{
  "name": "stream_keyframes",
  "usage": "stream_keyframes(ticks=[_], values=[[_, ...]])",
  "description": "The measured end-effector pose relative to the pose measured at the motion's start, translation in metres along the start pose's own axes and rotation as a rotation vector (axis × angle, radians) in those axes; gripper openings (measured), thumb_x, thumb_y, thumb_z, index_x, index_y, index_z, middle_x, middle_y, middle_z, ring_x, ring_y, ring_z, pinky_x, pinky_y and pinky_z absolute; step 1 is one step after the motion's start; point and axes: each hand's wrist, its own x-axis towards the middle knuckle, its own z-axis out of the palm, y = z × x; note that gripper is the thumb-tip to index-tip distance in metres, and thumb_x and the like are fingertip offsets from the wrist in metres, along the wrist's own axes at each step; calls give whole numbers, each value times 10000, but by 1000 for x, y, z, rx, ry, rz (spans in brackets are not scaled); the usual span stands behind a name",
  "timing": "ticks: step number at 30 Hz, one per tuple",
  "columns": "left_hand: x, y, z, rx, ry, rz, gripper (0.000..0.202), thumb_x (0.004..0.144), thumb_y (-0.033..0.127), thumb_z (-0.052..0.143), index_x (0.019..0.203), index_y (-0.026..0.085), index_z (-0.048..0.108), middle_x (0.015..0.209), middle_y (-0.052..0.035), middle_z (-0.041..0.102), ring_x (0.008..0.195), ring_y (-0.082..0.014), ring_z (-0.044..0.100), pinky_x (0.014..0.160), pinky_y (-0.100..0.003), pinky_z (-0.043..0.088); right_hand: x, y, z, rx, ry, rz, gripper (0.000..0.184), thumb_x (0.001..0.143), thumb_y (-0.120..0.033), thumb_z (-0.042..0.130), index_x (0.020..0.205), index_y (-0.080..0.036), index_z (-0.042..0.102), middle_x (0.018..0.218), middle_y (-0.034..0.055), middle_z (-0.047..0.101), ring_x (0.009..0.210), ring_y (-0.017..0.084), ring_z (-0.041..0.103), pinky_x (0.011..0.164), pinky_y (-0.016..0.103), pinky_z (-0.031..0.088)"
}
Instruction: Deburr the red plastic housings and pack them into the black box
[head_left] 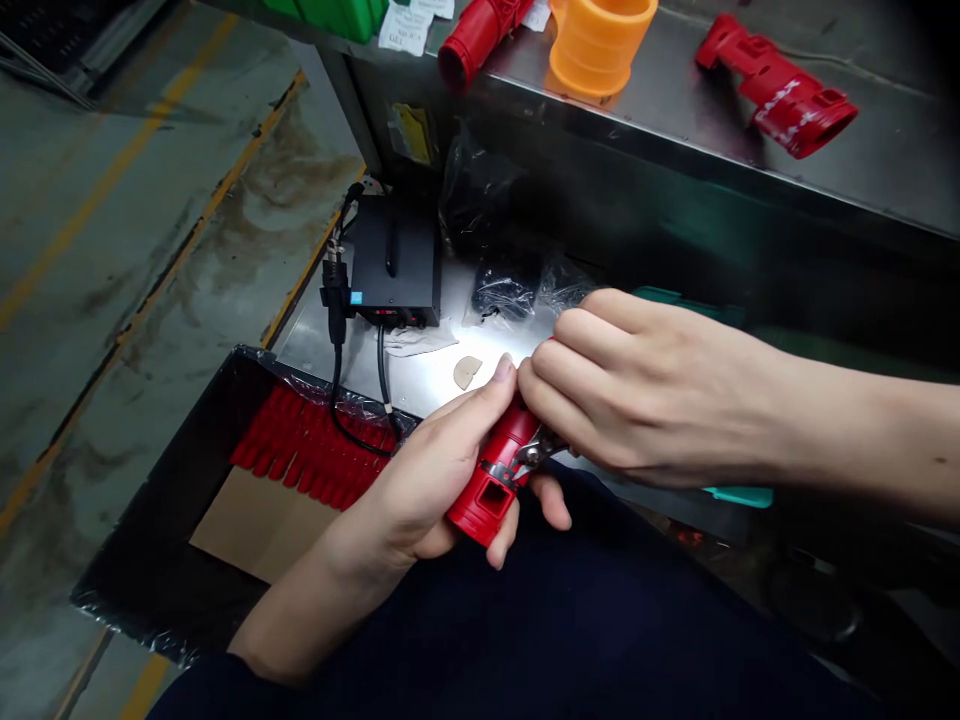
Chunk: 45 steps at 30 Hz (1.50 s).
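My left hand (431,470) is wrapped round a red plastic housing (491,490), held over my lap with its open end pointing down and left. My right hand (637,390) is closed over the upper part of the same housing, and its fingers grip a small metal tool (534,455) whose tip touches the housing's side. A metal band shows around the housing just below that tip. What the right fingers cover is hidden.
A black box (187,500) lined with plastic holds rows of red parts (307,445) at lower left. A black device (396,262) with cables sits on the steel shelf. Above, a steel bench (862,150) carries red housings (780,90) and an orange ring (600,42).
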Motion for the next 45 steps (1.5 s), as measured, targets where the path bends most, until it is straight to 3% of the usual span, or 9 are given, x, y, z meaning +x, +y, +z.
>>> stream_keyframes(ticks=[6, 17, 22, 30, 38, 45], values=[[0, -4, -1, 6, -37, 59, 458, 1020, 626, 357, 1038, 199, 521, 590, -81, 733, 255, -138, 520, 271, -176, 394, -1, -2, 1, -6, -31, -6, 314, 1035, -132, 309, 897, -131, 591, 699, 49, 489, 640, 204, 398, 589, 357, 247], [2, -4, -3, 51, -65, 18, 511, 1010, 653, 355, 1017, 178, 543, 581, -78, 719, 263, -128, 522, 278, -171, 397, -2, -5, 2, -33, -18, -5, 312, 1034, -113, 331, 882, -132, 602, 680, 37, 481, 634, 197, 368, 593, 356, 222], [3, -5, -3, 58, -47, 20, 515, 997, 663, 386, 1010, 181, 567, 569, -62, 709, 260, -125, 518, 280, -171, 388, -3, -7, 4, -58, -31, -4, 295, 1036, -102, 338, 923, -116, 610, 694, 35, 505, 635, 187, 380, 599, 359, 219], [4, -6, 4, 61, 76, -15, 466, 987, 623, 426, 880, 200, 589, 517, -74, 684, 238, -133, 486, 262, -179, 346, -3, -8, 4, -57, -132, -43, 257, 1047, -114, 347, 959, -110, 589, 749, 44, 546, 632, 174, 425, 596, 357, 214], [7, -9, 0, 76, 98, -40, 504, 987, 623, 392, 823, 190, 589, 537, -96, 688, 251, -135, 483, 266, -192, 349, 3, -8, 2, -69, -277, -61, 204, 1045, -129, 389, 1064, -98, 590, 807, 66, 607, 651, 178, 449, 590, 362, 205], [6, -13, -5, 86, 96, -9, 523, 965, 662, 445, 854, 176, 603, 539, -100, 684, 268, -129, 493, 280, -182, 348, 7, -10, 6, -83, -269, -90, 163, 1023, -118, 405, 1022, -110, 568, 772, 62, 598, 624, 179, 463, 562, 356, 211]])
